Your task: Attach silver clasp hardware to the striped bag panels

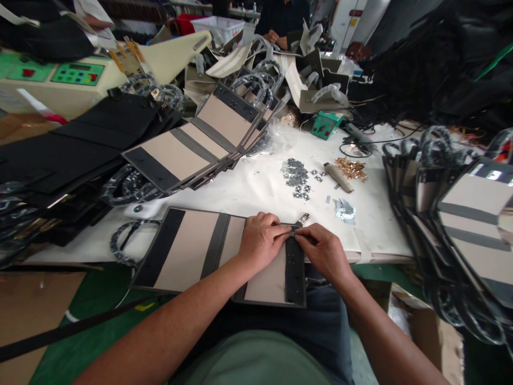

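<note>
An opened-out bag panel (192, 248), beige with black and grey bands, lies across the table's front edge and the lap. My left hand (262, 240) rests on its right part, fingers pointing at the black end strip (294, 272). At the top of that strip my right hand (323, 248) pinches a small metal plate (292, 233), with the left fingertips beside it. A gold metal clasp (303, 218) sticks out past the panel's upper edge. A plastic-wrapped handle (130, 240) loops out at the panel's left.
On the white table (256, 187) lie small square metal plates (294, 171), gold pieces (351, 168), flat silver plates (344, 210) and a wrapped tool (339, 177). Bag panels are piled left (192, 144) and right (473, 214). Behind stands a green box (326, 125); a person's hands (276, 38) show farther back.
</note>
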The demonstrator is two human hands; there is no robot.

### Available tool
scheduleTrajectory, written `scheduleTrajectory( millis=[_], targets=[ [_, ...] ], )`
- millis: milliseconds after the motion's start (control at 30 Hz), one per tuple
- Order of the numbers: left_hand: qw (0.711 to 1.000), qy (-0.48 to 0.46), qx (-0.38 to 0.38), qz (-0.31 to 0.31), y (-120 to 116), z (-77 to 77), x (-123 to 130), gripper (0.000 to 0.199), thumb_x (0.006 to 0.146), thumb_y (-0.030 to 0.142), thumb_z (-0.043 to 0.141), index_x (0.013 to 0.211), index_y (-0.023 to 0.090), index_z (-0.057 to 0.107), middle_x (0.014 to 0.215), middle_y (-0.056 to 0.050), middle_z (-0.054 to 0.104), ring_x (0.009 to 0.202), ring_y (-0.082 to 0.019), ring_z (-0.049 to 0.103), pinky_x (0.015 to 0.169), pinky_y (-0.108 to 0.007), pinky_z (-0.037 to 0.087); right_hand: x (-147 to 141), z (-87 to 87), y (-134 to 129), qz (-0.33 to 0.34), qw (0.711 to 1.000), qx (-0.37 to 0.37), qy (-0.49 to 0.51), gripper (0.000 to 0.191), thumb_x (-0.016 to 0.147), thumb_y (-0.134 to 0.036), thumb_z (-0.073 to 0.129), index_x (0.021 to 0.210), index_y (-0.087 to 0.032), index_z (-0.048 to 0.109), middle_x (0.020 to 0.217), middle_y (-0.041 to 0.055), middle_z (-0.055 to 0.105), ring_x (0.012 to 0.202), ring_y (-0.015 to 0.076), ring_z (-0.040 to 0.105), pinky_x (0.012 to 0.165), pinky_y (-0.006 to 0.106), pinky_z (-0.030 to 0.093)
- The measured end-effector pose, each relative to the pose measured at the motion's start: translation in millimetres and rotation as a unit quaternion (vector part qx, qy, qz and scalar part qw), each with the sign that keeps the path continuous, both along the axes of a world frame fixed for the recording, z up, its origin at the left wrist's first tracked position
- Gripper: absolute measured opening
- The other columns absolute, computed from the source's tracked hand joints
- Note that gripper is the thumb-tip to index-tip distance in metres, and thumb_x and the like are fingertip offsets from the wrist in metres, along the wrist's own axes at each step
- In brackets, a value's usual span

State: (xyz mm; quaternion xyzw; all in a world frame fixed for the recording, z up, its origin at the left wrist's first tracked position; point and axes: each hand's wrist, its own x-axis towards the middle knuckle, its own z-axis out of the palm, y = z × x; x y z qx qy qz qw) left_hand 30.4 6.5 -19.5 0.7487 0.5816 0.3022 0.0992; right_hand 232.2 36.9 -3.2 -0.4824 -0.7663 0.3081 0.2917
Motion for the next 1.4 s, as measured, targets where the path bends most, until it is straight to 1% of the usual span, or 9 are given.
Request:
scheduleTrajectory(
  millis=[233, 433, 533, 667, 833, 933, 1133, 1233, 1400],
  targets=[
    [0.999, 0.017, 0.014, -0.030, 0, 0.7, 1, 0.018, 0.100, 0.028, 0.065, 0.112, 0.031, 0.078, 0.111, -0.004, 0.071, 0.105, -0.024, 0.060, 0.087, -0.042, 0.044, 0, -5.8, 0, 0.003, 1.000, 0.020, 0.000, 0.013, 0.094, -0.022, 0.064, 0.092, -0.023, 0.076, 0.086, 0.0039, 0.071, 0.084, 0.0211, 0.068, 0.079, 0.034, 0.052],
    [1.000, -0.021, 0.005, -0.021, 1, -0.5, 2, 0.015, 0.096, 0.025, 0.071, 0.108, 0.031, 0.078, 0.110, -0.003, 0.072, 0.105, -0.023, 0.063, 0.089, -0.041, 0.045, -3, -4.1, 1, -0.038, 0.999, -0.025, -0.001, 0.006, 0.088, -0.023, 0.068, 0.087, -0.022, 0.074, 0.082, 0.0022, 0.066, 0.067, 0.0175, 0.059, 0.066, 0.032, 0.048],
    [0.999, -0.026, -0.001, -0.038, 3, 0.3, 1, 0.010, 0.095, 0.022, 0.072, 0.098, 0.029, 0.079, 0.107, -0.003, 0.072, 0.103, -0.023, 0.064, 0.088, -0.041, 0.045, -4, 1.1, 5, -0.017, 0.999, -0.038, 0.001, 0.009, 0.088, -0.022, 0.068, 0.084, -0.023, 0.076, 0.081, 0.0022, 0.068, 0.075, 0.0189, 0.063, 0.071, 0.032, 0.049],
    [0.998, -0.014, -0.019, -0.058, 13, 2.0, -4, 0.011, 0.094, 0.021, 0.074, 0.096, 0.030, 0.080, 0.104, -0.001, 0.073, 0.101, -0.022, 0.064, 0.085, -0.040, 0.043, 14, 7.3, 18, 0.014, 1.000, -0.025, -0.005, 0.012, 0.091, -0.026, 0.067, 0.094, -0.024, 0.078, 0.086, 0.0028, 0.072, 0.082, 0.0198, 0.067, 0.076, 0.032, 0.051],
    [0.996, -0.019, -0.052, -0.065, 25, 2.0, -6, 0.012, 0.091, 0.023, 0.078, 0.094, 0.034, 0.081, 0.102, 0.001, 0.074, 0.101, -0.021, 0.063, 0.085, -0.040, 0.042, 69, 0.1, 48, -0.124, 0.990, 0.020, -0.056, 0.021, 0.089, -0.039, 0.066, 0.092, -0.022, 0.078, 0.087, 0.0053, 0.074, 0.075, 0.0211, 0.066, 0.075, 0.036, 0.052],
    [0.996, -0.029, -0.060, -0.063, 27, 1.2, -6, 0.012, 0.090, 0.024, 0.079, 0.093, 0.035, 0.082, 0.103, 0.001, 0.075, 0.100, -0.021, 0.063, 0.086, -0.040, 0.043, 82, -2.8, 70, -0.148, 0.985, 0.033, -0.083, 0.026, 0.088, -0.042, 0.065, 0.095, -0.022, 0.079, 0.093, 0.0062, 0.076, 0.077, 0.0214, 0.067, 0.078, 0.036, 0.053],
    [0.995, -0.044, -0.076, -0.051, 27, 3.0, -6, 0.012, 0.088, 0.025, 0.081, 0.092, 0.036, 0.083, 0.105, 0.000, 0.076, 0.103, -0.022, 0.063, 0.088, -0.042, 0.044, 32, -1.9, 116, -0.087, 0.984, 0.018, -0.152, 0.026, 0.087, -0.038, 0.066, 0.106, -0.025, 0.080, 0.095, 0.0029, 0.077, 0.077, 0.0184, 0.067, 0.076, 0.031, 0.051],
    [0.994, -0.051, -0.085, -0.045, 27, 4.3, -6, 0.012, 0.086, 0.026, 0.082, 0.092, 0.037, 0.083, 0.104, 0.000, 0.076, 0.104, -0.022, 0.063, 0.090, -0.042, 0.044, 10, -4.2, 128, -0.099, 0.978, 0.015, -0.181, 0.019, 0.083, -0.037, 0.070, 0.094, -0.027, 0.082, 0.095, 0.0046, 0.077, 0.080, 0.0214, 0.068, 0.071, 0.031, 0.047],
    [0.993, -0.052, -0.095, -0.042, 27, 3.9, -6, 0.009, 0.088, 0.031, 0.081, 0.093, 0.037, 0.083, 0.105, 0.001, 0.076, 0.104, -0.023, 0.062, 0.091, -0.042, 0.044, -1, -4.6, 134, -0.130, 0.972, -0.019, -0.194, 0.014, 0.076, -0.035, 0.074, 0.084, -0.025, 0.081, 0.087, 0.0059, 0.078, 0.078, 0.0239, 0.067, 0.065, 0.031, 0.043]
  ],
)
